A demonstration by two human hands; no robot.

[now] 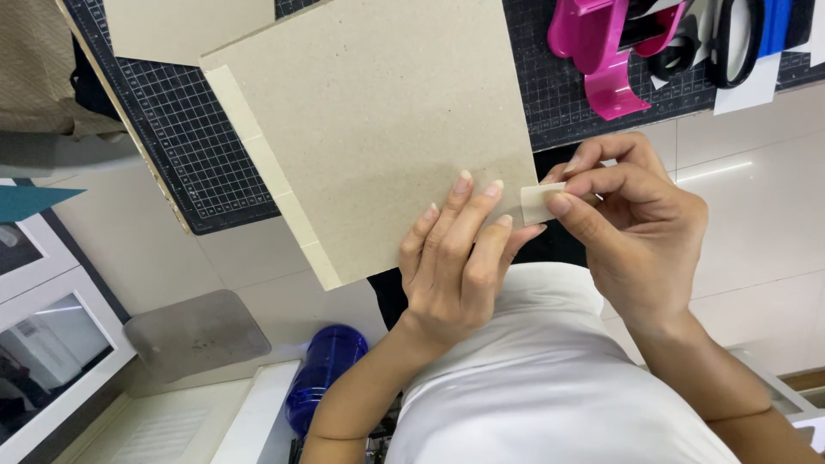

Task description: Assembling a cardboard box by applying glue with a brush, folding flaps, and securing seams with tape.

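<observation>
A person's left hand (455, 258) lies flat, fingers spread narrowly, on the near corner of a large grey cardboard sheet (378, 120), pressing it down. Just beside it, the right hand (632, 228) pinches a small strip of pale masking tape (538, 202) between thumb and forefinger; the strip touches the sheet's edge right at the left hand's fingertips. The sheet runs up and away from both hands, tilted across a black cutting mat (185, 142) with a white grid, and overhangs the mat's edge toward the person. A line of pale tape pieces (275, 185) already runs along the sheet's long edge, to the left of the left hand. A second piece of board (185, 26) lies beyond the sheet, well apart from the hands. Above the right hand, on the mat, stands a pink tape dispenser (601, 51), and just beside that lie black-handled scissors (730, 43) and a white paper scrap (748, 86). Below the left forearm a blue water bottle (322, 374) shows on the floor side, near a grey mat (193, 335). The person wears a white top (550, 378).
</observation>
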